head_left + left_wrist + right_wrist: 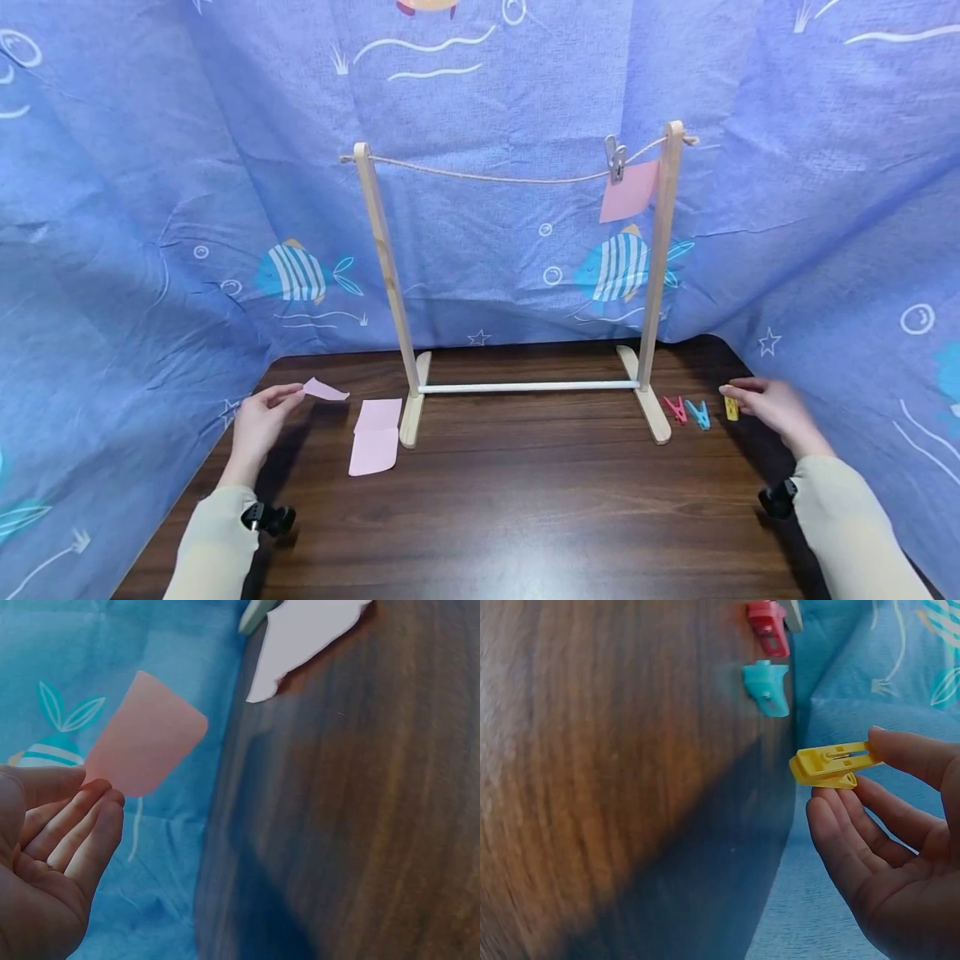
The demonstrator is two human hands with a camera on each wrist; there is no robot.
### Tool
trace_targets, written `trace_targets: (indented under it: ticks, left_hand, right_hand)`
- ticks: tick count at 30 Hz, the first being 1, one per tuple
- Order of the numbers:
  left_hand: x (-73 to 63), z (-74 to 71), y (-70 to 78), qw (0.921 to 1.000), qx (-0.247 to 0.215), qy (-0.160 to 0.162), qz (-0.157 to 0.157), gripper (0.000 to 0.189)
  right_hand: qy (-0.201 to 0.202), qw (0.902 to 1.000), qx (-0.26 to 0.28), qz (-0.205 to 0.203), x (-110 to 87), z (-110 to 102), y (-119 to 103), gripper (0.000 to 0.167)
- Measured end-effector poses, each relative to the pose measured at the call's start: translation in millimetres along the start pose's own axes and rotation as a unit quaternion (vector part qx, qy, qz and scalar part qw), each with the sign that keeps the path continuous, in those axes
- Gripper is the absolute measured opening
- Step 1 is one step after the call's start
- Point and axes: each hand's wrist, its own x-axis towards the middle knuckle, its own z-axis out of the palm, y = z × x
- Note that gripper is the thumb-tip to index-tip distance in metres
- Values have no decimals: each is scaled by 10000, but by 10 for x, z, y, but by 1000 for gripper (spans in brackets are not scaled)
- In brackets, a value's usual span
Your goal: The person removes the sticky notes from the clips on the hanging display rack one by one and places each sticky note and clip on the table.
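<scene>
My left hand (262,421) pinches a pink paper square (150,735) by one corner, above the table's left side. Between thumb and fingertips, my right hand (776,408) holds a yellow clothespin (832,765) over the right side. Close by it lie a blue clothespin (699,415) and a red clothespin (676,409) on the table. Two pink paper sheets (375,450) lie to the right of my left hand. Another pink sheet (628,193) hangs from the string (495,178) near its right end, held by a grey metal-looking clip (616,160).
A wooden frame (392,275) with two posts stands at the back of the dark wooden table (517,517). A white bar (528,387) joins its feet low down. Blue fabric (480,267) with fish prints encloses the back and both sides.
</scene>
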Motion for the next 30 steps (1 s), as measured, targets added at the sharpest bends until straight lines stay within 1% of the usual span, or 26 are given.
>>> trace_targets:
  ticks: [4,7,11,14,19,21,27,30]
  left_hand:
    - [-3,11,-40,9998,168,-75,-74,34]
    - [-17,-13,-80,9988,458,-117,-112,33]
    - [-16,-24,-130,9969,760,-185,-57,31]
    - [-6,4,-152,9966,773,-276,-77,29]
    - [-6,54,-218,9958,723,-541,-176,30]
    - [-2,71,-243,9950,746,-635,-204,31]
    - [15,100,-291,9918,920,-832,-309,32]
    - [20,100,-305,9899,1041,-906,-329,31]
  right_hand:
    - [-171,9995,-215,152,16,13,40,64]
    - [-338,9987,-314,224,31,35,52,65]
    - [-465,9977,-408,288,60,51,62,67]
    - [-447,9973,-498,313,76,46,77,68]
    - [-335,9973,-591,261,102,62,116,65]
    - [-335,9972,-596,304,113,66,129,64]
    - [-616,9952,-592,469,142,64,145,66]
    - [-743,9945,-557,483,153,70,161,67]
